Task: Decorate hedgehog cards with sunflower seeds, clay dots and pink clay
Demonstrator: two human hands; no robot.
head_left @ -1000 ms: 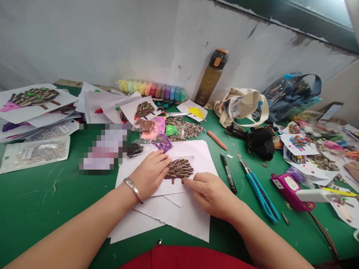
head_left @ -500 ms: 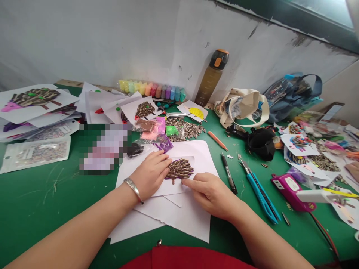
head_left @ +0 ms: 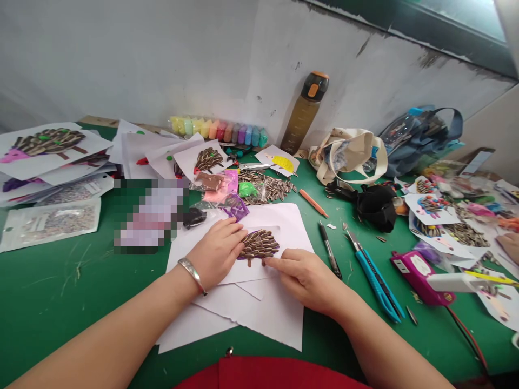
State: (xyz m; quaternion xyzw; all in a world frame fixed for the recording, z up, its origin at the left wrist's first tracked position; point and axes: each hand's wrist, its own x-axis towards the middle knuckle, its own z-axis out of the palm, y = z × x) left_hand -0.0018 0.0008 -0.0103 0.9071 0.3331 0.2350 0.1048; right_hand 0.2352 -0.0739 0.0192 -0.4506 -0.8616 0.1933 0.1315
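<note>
A hedgehog picture (head_left: 260, 243) made of striped sunflower seeds set in purple clay lies on white paper (head_left: 275, 316) in front of me. Two short brown clay legs (head_left: 249, 263) stick out below its body. My left hand (head_left: 223, 246), a silver bangle at the wrist, rests flat over the picture's left side with fingers stretched out, hiding that part. With its index finger extended, my right hand (head_left: 302, 273) touches the right-hand leg; the other fingers are curled and no held object shows.
Behind the paper are clay packets (head_left: 214, 183) and loose sunflower seeds (head_left: 278, 186). To the right lie an orange clay tool (head_left: 314, 203), a black pen (head_left: 330, 249), a blue utility knife (head_left: 379, 283) and a magenta glue-gun-like device (head_left: 424, 278). Another person's hand (head_left: 508, 246) shows at the far right.
My right index fingertip has drawn back very slightly, so more of the right-hand brown leg shows. My left hand stays in place on the picture.
</note>
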